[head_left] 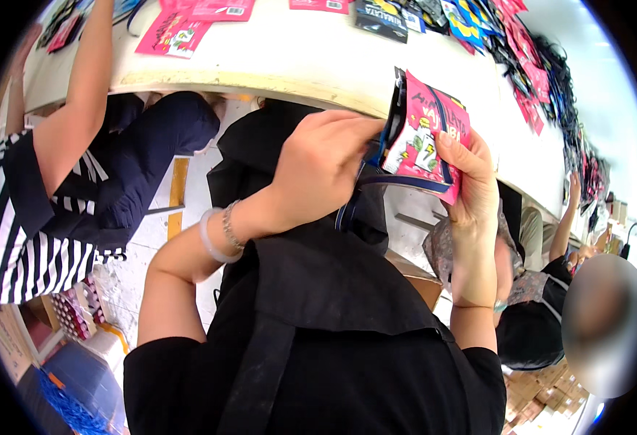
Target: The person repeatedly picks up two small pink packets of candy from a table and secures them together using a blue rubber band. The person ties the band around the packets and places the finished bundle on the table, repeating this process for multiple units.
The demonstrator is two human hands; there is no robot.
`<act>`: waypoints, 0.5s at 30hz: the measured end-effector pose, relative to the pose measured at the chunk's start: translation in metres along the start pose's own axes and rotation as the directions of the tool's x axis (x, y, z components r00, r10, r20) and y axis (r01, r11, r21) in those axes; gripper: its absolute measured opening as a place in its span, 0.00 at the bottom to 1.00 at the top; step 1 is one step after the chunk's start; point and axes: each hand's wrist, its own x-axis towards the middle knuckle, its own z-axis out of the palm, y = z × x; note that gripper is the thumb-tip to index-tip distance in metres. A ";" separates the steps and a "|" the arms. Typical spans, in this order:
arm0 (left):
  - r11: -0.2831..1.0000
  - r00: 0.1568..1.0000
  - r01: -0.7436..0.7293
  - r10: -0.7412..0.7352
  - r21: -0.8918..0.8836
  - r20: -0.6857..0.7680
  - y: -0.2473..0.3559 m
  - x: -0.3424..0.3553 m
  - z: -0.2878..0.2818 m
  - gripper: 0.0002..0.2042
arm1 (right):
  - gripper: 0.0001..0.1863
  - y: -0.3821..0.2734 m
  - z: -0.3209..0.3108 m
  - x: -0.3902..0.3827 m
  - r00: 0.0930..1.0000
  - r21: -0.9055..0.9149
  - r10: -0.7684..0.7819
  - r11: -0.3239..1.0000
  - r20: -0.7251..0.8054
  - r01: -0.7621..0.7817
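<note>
My right hand (pixel 471 170) is closed round a flat pink printed pouch (pixel 424 134), its thumb lying on the front face. The pouch is held up tilted, above my lap at the table's near edge. A dark blue strap (pixel 409 181) crosses the pouch's front and loops below it toward my other hand. My left hand (pixel 326 159) is closed, its fingers bunched at the pouch's dark left edge. The fingertips are partly hidden there, so what they pinch cannot be made out.
On the white table (pixel 297 54) lie more pink pouches (pixel 173 32) and a dark pouch (pixel 381 20). A heap of pouches and straps (pixel 525 65) runs along the right. A person in a striped top (pixel 25 225) sits at left; other people are at right. A blue bin (pixel 83 377) stands low left.
</note>
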 end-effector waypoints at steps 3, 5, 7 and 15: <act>0.829 0.927 0.364 -0.279 -0.426 0.249 -0.001 -0.021 -0.012 0.13 | 0.21 0.005 0.004 0.001 0.999 0.019 -0.026 0.999 -0.024 0.026; 0.661 0.820 0.554 -0.326 -0.506 0.471 0.002 -0.026 -0.019 0.12 | 0.20 0.015 0.008 0.003 0.994 -0.011 -0.098 0.995 -0.053 0.098; 0.792 0.846 0.506 -0.379 -0.341 0.376 0.018 -0.025 -0.021 0.10 | 0.21 0.027 0.011 0.008 0.968 -0.029 -0.234 0.972 -0.092 0.233; 0.985 0.812 -0.138 0.171 -0.100 0.557 0.024 -0.006 -0.025 0.13 | 0.16 0.038 0.019 0.029 0.960 0.197 -0.207 0.950 -0.186 0.243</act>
